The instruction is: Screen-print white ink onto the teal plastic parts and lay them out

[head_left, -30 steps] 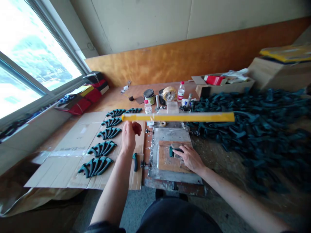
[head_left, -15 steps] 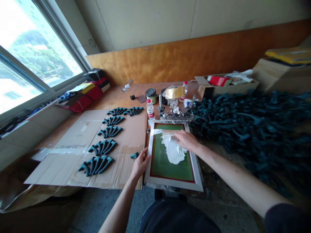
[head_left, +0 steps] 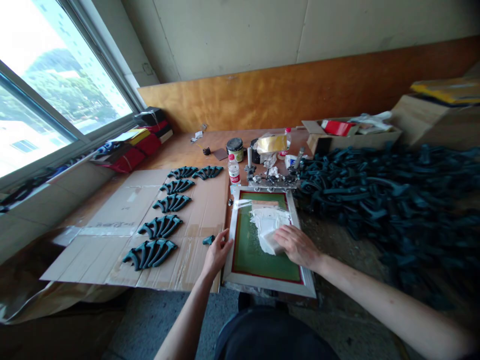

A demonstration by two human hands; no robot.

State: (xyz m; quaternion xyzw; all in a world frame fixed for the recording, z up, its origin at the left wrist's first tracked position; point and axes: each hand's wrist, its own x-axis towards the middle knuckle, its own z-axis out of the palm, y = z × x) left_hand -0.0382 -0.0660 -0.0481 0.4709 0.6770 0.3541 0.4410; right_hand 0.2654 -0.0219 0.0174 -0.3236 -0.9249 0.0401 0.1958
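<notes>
A silk-screen frame (head_left: 231, 235) with a pale metal border and green mesh lies in front of me. White ink (head_left: 264, 222) is spread over the middle of the mesh. My right hand (head_left: 296, 245) grips a pale squeegee (head_left: 272, 241) at the near end of the ink. At the frame's left edge is my left hand (head_left: 217, 252), fingers apart, the tips at the border. One dark green curved part (head_left: 208, 240) shows just left of that hand, partly hidden by it. Metal hinge clamps (head_left: 272, 182) stand at the frame's far end.
Rows of dark green curved parts (head_left: 160, 226) lie on a cardboard sheet (head_left: 108, 220) at left. A large heap of similar parts (head_left: 360, 185) covers the right side. Behind the frame stand a bottle (head_left: 234, 171), an ink can (head_left: 235, 148) and an open carton (head_left: 356, 137).
My right hand has drawn the squeegee from the far end of the mesh toward me through the white ink. My left hand stays at the frame's left edge.
</notes>
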